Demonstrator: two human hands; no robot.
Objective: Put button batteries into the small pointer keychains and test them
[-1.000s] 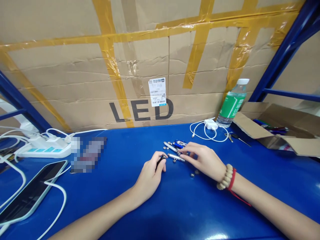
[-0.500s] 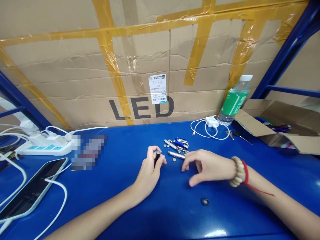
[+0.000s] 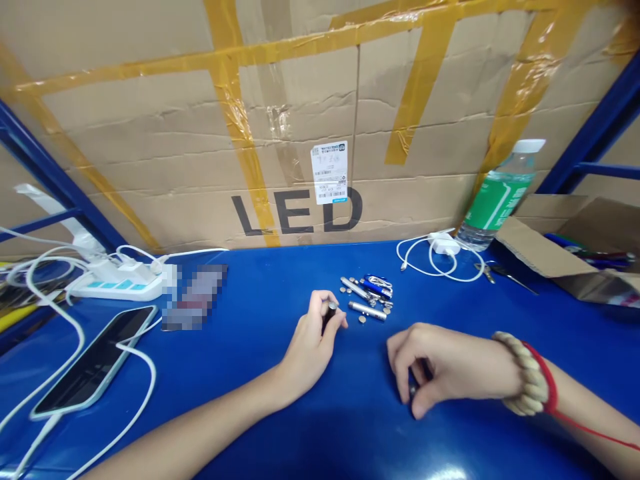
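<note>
My left hand (image 3: 314, 340) rests on the blue table (image 3: 320, 427) with its fingers closed round a small dark cylinder (image 3: 329, 313), held upright. My right hand (image 3: 440, 370), with a bead bracelet and a red string at the wrist, lies nearer to me and curls its fingers over a small dark round part (image 3: 413, 389) on the table top. Just beyond both hands lies a cluster of small silver pen lights, a blue one and button cells (image 3: 369, 298).
A taped cardboard box marked LED (image 3: 300, 133) stands along the back. At left lie a phone (image 3: 95, 360), white cables and a power strip (image 3: 117, 283). At right stand a water bottle (image 3: 495, 200), a white charger cable (image 3: 440, 257), keys and an open carton (image 3: 575, 257).
My right hand has drawn back from the cluster of pen lights towards me and closed over a small dark part that lay loose on the table. The left hand has kept its grip.
</note>
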